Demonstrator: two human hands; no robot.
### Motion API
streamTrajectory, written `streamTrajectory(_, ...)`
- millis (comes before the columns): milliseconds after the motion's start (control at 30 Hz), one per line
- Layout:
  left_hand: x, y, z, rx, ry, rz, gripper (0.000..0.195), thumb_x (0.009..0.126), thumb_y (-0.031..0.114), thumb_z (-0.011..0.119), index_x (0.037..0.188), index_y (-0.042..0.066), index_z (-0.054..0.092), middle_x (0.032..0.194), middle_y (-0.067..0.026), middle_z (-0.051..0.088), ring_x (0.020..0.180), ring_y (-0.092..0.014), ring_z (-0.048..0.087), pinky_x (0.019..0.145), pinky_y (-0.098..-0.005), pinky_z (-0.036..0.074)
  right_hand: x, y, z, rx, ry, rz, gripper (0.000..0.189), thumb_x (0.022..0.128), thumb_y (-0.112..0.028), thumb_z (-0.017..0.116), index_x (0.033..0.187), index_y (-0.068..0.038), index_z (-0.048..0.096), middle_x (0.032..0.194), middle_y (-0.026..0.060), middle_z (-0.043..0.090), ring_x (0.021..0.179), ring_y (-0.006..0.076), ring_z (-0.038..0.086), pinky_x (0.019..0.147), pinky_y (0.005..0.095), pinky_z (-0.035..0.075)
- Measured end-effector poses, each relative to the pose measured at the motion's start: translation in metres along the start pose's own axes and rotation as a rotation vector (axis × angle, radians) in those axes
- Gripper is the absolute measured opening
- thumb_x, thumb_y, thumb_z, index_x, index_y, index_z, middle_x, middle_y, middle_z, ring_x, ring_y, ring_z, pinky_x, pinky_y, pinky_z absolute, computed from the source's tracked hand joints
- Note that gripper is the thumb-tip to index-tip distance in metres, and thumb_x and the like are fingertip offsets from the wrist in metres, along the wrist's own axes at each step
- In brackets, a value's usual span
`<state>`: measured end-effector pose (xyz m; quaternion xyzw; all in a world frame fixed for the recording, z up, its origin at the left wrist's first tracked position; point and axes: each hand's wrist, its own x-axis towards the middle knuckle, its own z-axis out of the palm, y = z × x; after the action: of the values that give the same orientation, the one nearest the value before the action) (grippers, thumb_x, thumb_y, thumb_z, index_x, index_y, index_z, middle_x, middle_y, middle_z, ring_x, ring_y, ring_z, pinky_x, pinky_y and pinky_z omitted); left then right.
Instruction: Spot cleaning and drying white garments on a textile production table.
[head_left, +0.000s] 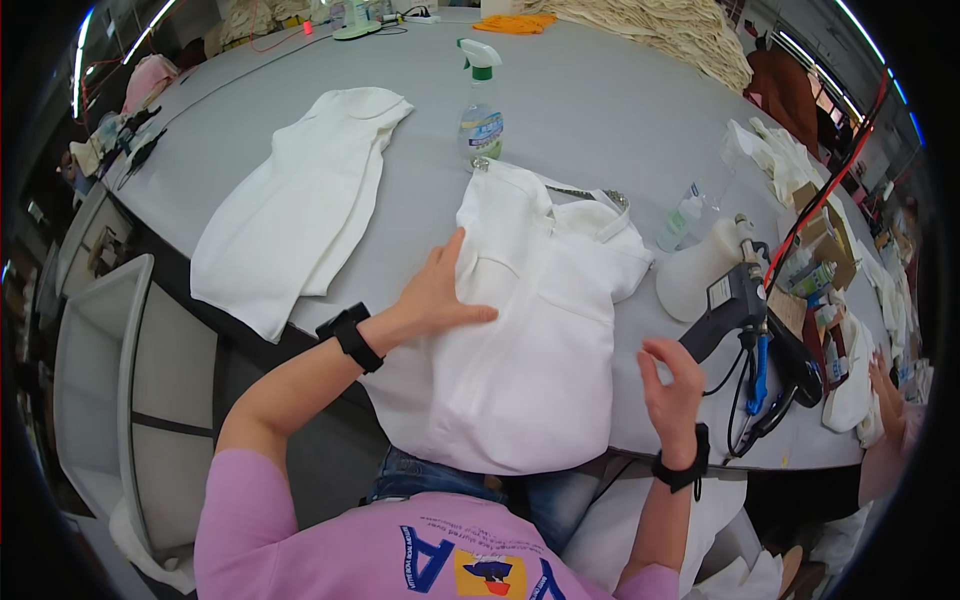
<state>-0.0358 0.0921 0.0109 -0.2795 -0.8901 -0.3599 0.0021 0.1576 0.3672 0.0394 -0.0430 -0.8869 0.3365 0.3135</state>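
Note:
Before me a white garment (525, 360) with a zip-like centre seam lies on the table and hangs over its front edge. Chain-like, sparkling trim (585, 193) runs along its top. My left hand (439, 292) rests on the garment's left side, fingers spread and holding nothing. To the right of the cloth, my right hand (671, 386) is raised, fingers bent and thumb apart, with nothing visible in it. Closest to it is the black handle of a spray gun (724, 307) with a white plastic bottle (694, 274); whether they touch is unclear.
A second white garment (300, 202) lies flat at the left. Behind mine stands a trigger spray bottle (481, 112). Cables and a blue hose (759, 375) trail at the right, near a cardboard box (832, 232). A grey bin (97, 390) stands left; another person's hands (889, 390) show far right.

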Motion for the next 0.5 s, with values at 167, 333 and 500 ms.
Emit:
streamTrajectory(167, -0.03, -0.003, 0.006, 0.03, -0.129, -0.019, 0.116, 0.063, 0.036, 0.081, 0.146, -0.002, 0.009, 0.13, -0.0265, 0.041, 0.113, -0.039, 0.05, 0.092, -0.0411, 0.045, 0.084, -0.004, 0.068, 0.077, -0.114, -0.218, 0.021, 0.08, 0.001, 0.06, 0.101, 0.001, 0.062, 0.103, 0.0178, 0.064, 0.096, 0.035, 0.061, 0.083, 0.0367, 0.048)
streamTrajectory(333, -0.035, 0.002, 0.009, 0.032, -0.107, -0.049, 0.117, 0.061, 0.032, 0.083, 0.146, -0.002, 0.01, 0.13, -0.0234, 0.041, 0.11, -0.037, 0.052, 0.088, -0.0399, 0.047, 0.132, 0.037, 0.137, 0.042, -0.169, -0.248, 0.025, 0.079, 0.005, 0.055, 0.102, 0.003, 0.062, 0.105, 0.0194, 0.063, 0.097, 0.0358, 0.06, 0.085, 0.0382, 0.048)
streamTrajectory(500, -0.035, 0.002, 0.005, 0.063, -0.137, -0.112, 0.121, 0.058, 0.033, 0.085, 0.147, 0.0, 0.01, 0.134, -0.0216, 0.039, 0.109, -0.035, 0.053, 0.086, -0.0385, 0.048, 0.147, 0.047, 0.168, -0.012, -0.304, -0.09, 0.029, 0.076, 0.006, 0.052, 0.103, 0.005, 0.062, 0.09, 0.0178, 0.066, 0.082, 0.0326, 0.063, 0.074, 0.0372, 0.05)
